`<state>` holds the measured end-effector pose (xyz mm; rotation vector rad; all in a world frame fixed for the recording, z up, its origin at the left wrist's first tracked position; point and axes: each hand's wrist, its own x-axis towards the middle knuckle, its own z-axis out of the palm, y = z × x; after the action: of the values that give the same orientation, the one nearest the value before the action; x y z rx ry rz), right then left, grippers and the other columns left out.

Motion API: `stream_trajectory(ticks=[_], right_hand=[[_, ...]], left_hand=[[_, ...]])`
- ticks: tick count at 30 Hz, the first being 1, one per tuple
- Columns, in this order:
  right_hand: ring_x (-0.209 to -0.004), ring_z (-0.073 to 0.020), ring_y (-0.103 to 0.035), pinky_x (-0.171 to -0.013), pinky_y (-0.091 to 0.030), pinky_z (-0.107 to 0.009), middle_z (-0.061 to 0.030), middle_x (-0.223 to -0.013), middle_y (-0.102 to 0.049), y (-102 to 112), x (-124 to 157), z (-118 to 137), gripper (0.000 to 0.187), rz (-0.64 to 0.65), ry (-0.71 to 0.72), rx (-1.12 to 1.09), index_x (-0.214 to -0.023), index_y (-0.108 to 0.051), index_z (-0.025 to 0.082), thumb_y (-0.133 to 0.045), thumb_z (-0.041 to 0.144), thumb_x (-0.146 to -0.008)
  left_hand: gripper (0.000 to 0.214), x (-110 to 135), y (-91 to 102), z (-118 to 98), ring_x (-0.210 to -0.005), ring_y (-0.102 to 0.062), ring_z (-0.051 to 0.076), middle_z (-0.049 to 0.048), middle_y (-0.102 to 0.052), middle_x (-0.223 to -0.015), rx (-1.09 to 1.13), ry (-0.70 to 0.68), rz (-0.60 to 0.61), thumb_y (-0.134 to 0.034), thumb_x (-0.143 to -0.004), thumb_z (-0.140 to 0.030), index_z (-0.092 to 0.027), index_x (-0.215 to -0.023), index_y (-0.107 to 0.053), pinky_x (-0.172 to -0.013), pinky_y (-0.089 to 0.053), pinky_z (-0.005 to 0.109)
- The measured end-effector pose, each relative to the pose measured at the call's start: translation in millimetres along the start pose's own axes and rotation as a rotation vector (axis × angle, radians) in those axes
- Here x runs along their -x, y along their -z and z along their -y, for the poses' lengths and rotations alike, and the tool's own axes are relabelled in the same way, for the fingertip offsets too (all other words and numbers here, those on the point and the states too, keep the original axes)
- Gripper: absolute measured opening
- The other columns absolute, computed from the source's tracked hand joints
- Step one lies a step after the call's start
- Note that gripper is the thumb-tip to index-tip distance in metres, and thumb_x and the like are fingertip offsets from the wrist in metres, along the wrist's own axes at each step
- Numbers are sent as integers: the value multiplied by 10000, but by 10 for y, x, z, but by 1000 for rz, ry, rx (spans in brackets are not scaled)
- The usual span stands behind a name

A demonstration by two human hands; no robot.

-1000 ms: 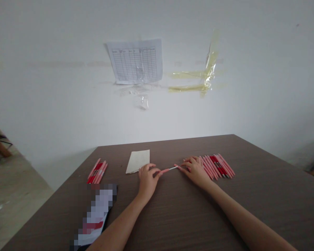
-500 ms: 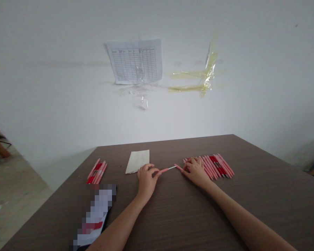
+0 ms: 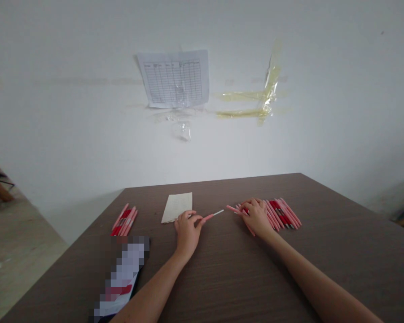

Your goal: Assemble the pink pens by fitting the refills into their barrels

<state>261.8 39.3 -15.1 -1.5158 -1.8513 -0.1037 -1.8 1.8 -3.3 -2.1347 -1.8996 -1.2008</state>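
My left hand (image 3: 188, 231) is pinched around a pink pen piece (image 3: 208, 217), from which a thin white rod points right. Between the thumb and fingers of my right hand (image 3: 256, 219) is a pink pen barrel (image 3: 233, 208), its free end towards the white rod. A gap separates the two parts. Under and beside my right hand lies a row of pink and red pens (image 3: 283, 213), partly hidden by the fingers. Another small group of pink and red pens (image 3: 125, 220) lies at the left of the table.
A folded sheet of paper (image 3: 177, 206) lies just behind my left hand. Beside my left forearm is a blurred-out flat object (image 3: 126, 278) with a dark edge. The brown table (image 3: 229, 278) meets a wall that carries a taped printed form (image 3: 175, 80).
The white rod and the pink barrel, which were touching end to end, are now apart. My right hand has moved slightly right and up, turning the barrel; my left hand has barely shifted.
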Motion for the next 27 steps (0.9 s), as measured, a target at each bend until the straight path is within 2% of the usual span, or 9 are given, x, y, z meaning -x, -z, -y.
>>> stream_trajectory(ticks=[7, 20, 27], right_hand=[[-1117, -339, -416, -953, -339, -519, -87, -1044, -627, 66, -2, 34, 72, 38, 18, -5, -818, -712, 263, -666, 319, -812], [-1136, -315, -401, -977, -334, -488, -65, -1067, -617, 64, 7, 82, 45, 76, 20, -25, -827, -712, 266, -677, 267, -799], [-1120, -297, -420, -988, -325, -480, -54, -1085, -610, 33, 21, 107, 59, 79, 124, -43, -843, -714, 276, -675, 258, -802]], left_hand=[[111, 5, 4, -5, -1068, -575, 272, 65, -648, -1072, 5, 16, 11, -676, -821, -346, -269, -843, -753, -973, -388, 518], [87, 0, 13, -20, -1092, -557, 265, 60, -633, -1090, -1, 10, 55, -691, -812, -322, -272, -846, -752, -1000, -372, 531], [62, -5, 7, -24, -1104, -548, 256, 44, -629, -1095, 6, -19, 71, -722, -786, -282, -283, -840, -752, -1019, -364, 531]])
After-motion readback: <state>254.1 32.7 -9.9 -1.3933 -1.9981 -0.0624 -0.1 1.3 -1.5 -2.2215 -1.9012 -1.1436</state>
